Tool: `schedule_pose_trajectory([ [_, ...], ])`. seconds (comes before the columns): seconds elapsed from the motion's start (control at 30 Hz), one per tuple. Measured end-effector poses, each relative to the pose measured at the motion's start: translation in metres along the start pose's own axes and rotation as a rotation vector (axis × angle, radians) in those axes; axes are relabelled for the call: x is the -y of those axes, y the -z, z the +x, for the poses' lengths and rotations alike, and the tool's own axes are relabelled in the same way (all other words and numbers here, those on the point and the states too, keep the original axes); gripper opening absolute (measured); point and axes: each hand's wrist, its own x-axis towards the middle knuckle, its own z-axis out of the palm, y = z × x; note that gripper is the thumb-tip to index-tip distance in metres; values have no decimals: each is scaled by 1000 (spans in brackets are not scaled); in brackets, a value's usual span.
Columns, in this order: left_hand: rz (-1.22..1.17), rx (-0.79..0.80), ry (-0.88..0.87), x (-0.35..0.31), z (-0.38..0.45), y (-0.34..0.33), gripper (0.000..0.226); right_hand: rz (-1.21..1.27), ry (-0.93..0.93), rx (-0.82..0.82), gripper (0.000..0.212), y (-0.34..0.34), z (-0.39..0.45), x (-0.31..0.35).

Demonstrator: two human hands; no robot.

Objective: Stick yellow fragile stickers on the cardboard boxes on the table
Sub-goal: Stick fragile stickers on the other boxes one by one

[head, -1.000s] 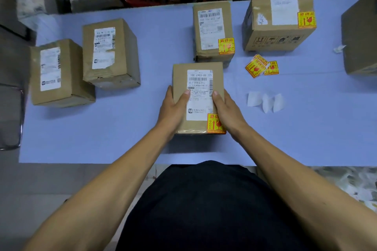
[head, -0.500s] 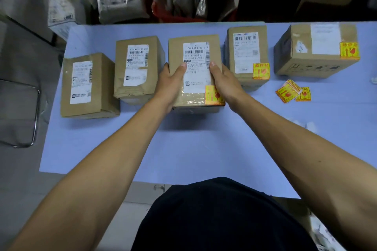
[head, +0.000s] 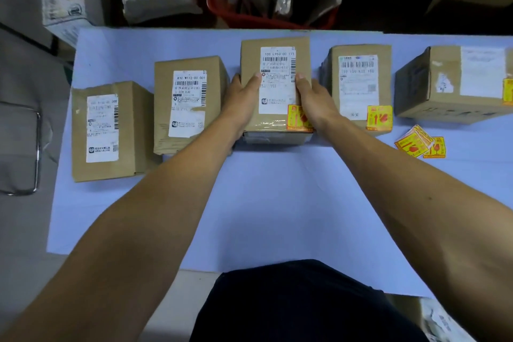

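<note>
A pale lilac-blue tabletop [head: 277, 203] fills most of the view, with a row of brown cardboard boxes across its far half. At 2 o'clock sits the wide brown box [head: 449, 86], a yellow sticker just showing at the frame's right edge. At 10 o'clock lie two unstickered cartons: the leftmost brown box with a white shipping label [head: 108, 130] and, just beside it, a second labelled brown box [head: 188, 103]. At 12 o'clock stands the central brown cardboard box [head: 274, 86], held from both sides. The left hand [head: 244, 100] presses its left wall, thumb hooked over the top onto the label; the right hand [head: 316, 103] does the same on the right wall, so each grip is curled around the box. A yellow fragile sticker [head: 297, 118] sits at its near right corner (partly covered by the right wrist). At 1 o'clock another brown box [head: 358, 86] carries its own yellow sticker [head: 379, 117]. Loose yellow stickers [head: 419, 144] lie on the tabletop at 3 o'clock.
</note>
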Motion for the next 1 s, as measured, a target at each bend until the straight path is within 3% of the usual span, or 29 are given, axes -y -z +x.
schedule_pose_trajectory([
  [0.3,159,-81,-119,9,-2,-2,43,-110,74,-83,53,-8,-1,-12],
  [0.47,234,-58,-32,0,-6,-1,50,-285,50,-74,58,-2,-9,0],
  [0.57,233,-56,-30,-18,-13,3,42,-440,178,-126,50,4,-19,14],
  [0.63,387,-82,-212,-31,-22,13,44,-545,299,-178,44,7,-26,24],
  [0.73,705,-132,-467,-41,-38,40,56,-700,445,-200,55,3,-36,39],
  [0.9,1087,-265,-486,-19,-49,113,57,-843,633,-139,59,-42,-54,67],
  [1.0,1222,-246,-480,6,-51,150,58,-884,695,-82,61,-79,-61,74],
])
